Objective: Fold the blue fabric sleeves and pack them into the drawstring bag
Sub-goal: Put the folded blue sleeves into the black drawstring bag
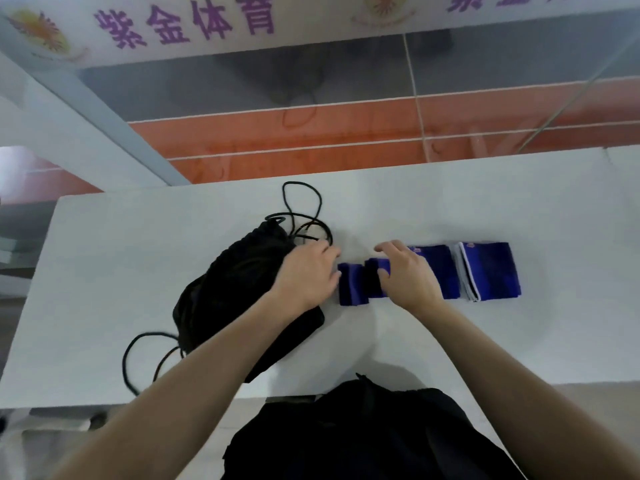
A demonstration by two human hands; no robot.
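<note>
A black drawstring bag lies on the white table, its cords looping beyond its top and bottom ends. My left hand rests on the bag's right side, touching the edge of a folded blue sleeve. My right hand presses on that same sleeve, thumb tucked against its fold. To the right lie a second folded blue sleeve and a third one with a white edge showing.
The table's far edge runs in front of an orange and grey wall with a white banner above. My dark clothing fills the lower middle at the table's near edge.
</note>
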